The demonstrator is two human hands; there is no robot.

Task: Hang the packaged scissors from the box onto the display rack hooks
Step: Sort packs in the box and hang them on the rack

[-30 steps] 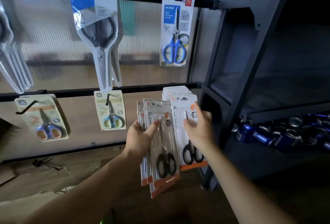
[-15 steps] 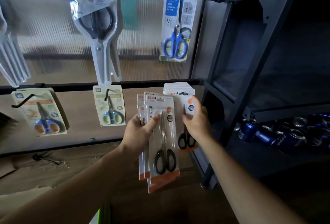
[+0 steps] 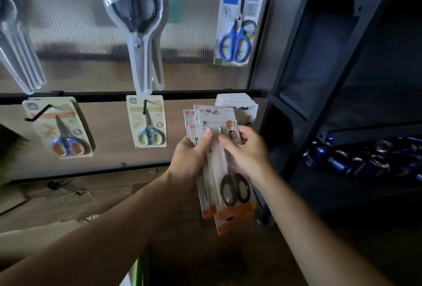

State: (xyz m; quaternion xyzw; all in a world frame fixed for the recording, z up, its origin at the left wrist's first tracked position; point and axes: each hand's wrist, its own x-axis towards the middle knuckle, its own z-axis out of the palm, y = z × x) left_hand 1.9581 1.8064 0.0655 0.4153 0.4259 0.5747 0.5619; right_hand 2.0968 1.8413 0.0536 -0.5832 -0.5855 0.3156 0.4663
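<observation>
**Peeling the front pack off the bundle**

My left thumb (image 3: 206, 135) lay pressed on the face of the stack of packaged scissors (image 3: 191, 121). The other fingers of my left hand (image 3: 190, 163) were curled behind it, so that hand gripped the whole bundle upright. My right thumb (image 3: 225, 143) sat on the clear blister of the front pack (image 3: 235, 190), just beside the left thumb. My right hand (image 3: 247, 154) closed round that pack's right edge. I believe its fingers were hooked behind the card, though the card hid them.

I judged the step to be separating one pack from the bundle, ready for hanging. The front pack sat lower than the others and was tilted a little, its orange foot clear of theirs.

Both hands met in front of the right end of the lower rail (image 3: 96, 96). There the hung packs (image 3: 236, 102) of the same kind were already bunched, just behind and above my knuckles. Both wrists were held high, and both forearms rose from the bottom corners of the view and closed in on the bundle.

The next move called for my right hand to draw the front pack free while the left kept the rest pinched. After that I would lift the pack until its hang slot met the hook that held its fellows. That hook itself was hidden behind the cards, so I would have needed to find it by feel or by a shift of the head.
</observation>
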